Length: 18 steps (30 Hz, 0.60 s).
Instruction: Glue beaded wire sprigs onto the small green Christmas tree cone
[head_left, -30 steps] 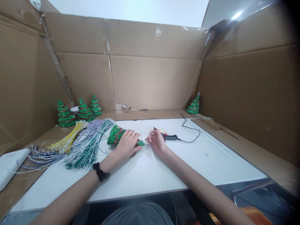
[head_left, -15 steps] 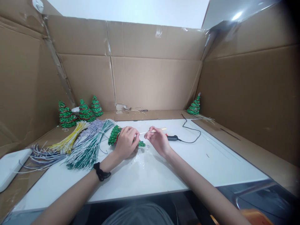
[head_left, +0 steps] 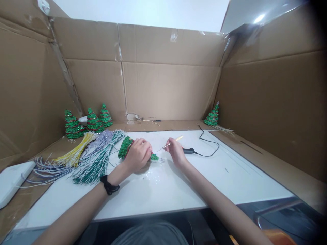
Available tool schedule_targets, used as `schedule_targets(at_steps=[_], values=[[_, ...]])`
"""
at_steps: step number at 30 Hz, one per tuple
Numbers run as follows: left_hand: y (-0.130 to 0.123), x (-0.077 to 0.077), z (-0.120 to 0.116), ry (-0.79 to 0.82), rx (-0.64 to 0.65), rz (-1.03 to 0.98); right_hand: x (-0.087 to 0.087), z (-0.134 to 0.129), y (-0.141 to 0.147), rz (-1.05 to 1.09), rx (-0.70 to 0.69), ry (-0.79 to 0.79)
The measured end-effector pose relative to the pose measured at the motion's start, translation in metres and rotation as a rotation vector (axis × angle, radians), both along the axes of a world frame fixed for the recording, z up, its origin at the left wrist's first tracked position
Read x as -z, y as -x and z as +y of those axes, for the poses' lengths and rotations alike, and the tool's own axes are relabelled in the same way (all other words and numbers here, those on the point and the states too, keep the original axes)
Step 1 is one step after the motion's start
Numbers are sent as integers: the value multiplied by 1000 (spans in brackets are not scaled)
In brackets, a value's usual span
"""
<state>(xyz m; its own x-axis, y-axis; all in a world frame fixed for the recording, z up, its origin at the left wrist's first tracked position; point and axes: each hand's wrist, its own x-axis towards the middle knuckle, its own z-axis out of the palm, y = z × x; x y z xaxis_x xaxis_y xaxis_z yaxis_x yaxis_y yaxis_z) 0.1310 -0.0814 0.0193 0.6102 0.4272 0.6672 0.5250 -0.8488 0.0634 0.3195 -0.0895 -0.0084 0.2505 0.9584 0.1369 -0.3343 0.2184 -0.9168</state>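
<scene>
My left hand (head_left: pixel 138 154) is closed around a small green beaded Christmas tree (head_left: pixel 125 147) lying on its side, its base to the left and its clear tip to the right. The fingers hide the tree's middle. In my right hand (head_left: pixel 176 153) is a thin pointed tool (head_left: pixel 179 138) with a pale handle, its metal tip aimed down and left, apart from the tree. Just behind the right hand lies a black-handled corded tool (head_left: pixel 188 150); its front end is hidden.
Several finished-looking beaded trees (head_left: pixel 94 119) stand at the back left, another tree (head_left: pixel 212 115) at the back right. Bundles of yellow (head_left: pixel 79 149) and green-and-white strands (head_left: pixel 95 163) lie left, near a white device (head_left: pixel 15 182). Cardboard walls (head_left: pixel 168 88) enclose the white board (head_left: pixel 163 200).
My right hand has drawn the pointed tool slightly away from the left hand and tilted its tip downward. The left hand still holds the tree, its fingers more closed together.
</scene>
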Motion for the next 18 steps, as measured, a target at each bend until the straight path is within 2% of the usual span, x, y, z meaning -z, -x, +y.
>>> schedule_targets(at_steps=[3,5,11,14,18], values=[[-2,3,-4,-118,168,166,9,0,10,-95,-47,31],[-1,3,-3,-146,218,193,12,-1,14,-124,-50,27],[6,2,5,-39,288,210,12,-2,14,-137,-65,29],[5,3,7,14,226,234,14,-1,14,-119,-75,41],[0,11,9,-14,22,312,16,1,16,-91,-63,42]])
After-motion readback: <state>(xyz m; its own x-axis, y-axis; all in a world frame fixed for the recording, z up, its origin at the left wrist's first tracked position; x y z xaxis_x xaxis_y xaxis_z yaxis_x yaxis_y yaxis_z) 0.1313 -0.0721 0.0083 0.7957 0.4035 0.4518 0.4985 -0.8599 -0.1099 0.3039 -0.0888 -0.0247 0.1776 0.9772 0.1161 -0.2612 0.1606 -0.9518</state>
